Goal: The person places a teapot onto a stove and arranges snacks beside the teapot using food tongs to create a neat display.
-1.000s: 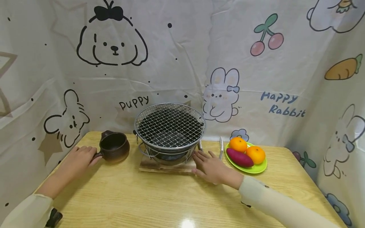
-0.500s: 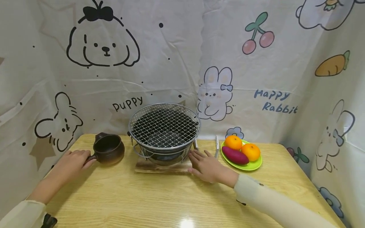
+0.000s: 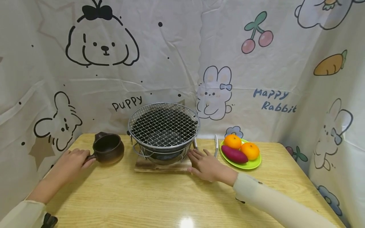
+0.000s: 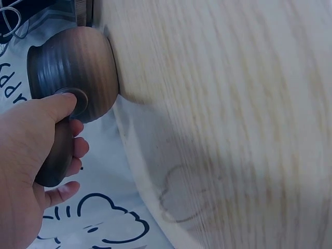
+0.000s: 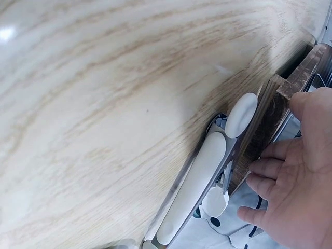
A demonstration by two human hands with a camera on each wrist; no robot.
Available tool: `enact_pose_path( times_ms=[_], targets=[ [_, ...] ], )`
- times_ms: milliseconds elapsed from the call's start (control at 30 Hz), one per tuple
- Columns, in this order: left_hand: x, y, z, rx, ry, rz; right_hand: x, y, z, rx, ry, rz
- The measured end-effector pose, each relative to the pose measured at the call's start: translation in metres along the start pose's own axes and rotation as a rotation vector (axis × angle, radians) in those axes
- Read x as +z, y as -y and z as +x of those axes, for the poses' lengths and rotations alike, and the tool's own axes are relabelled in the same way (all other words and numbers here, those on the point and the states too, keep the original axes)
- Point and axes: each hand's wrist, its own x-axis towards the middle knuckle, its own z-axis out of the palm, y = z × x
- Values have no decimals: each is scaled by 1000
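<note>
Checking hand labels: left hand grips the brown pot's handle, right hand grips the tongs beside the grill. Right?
Not quite. The left hand does grip the brown pot by its handle, but the right hand rests against the wooden board under the grill; the tongs lie untouched, per the right wrist view.

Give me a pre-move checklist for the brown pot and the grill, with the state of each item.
1. Left hand grips the handle of the brown clay pot: ok.
2. Pot upright on the wooden table: ok.
3. Round wire-mesh grill bare on top: ok.
4. Right hand touches the grill's wooden base board: ok.
5. White-handled tongs lie apart from the fingers: ok.
6. Pot contents: cannot tell.
</note>
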Motion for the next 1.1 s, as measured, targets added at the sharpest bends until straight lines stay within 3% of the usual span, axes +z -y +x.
enact_pose_path(
  times_ms=[333,433,1100],
  targets=[
    [-8,-3,13,-84,178,-52,-3,-3,-1,14,8,14],
    [-9,-2,13,-89,203,-66,-2,-3,-1,6,6,12],
    [-6,1,10,-73,156,-92,-8,-2,2,-34,0,-15]
  ],
)
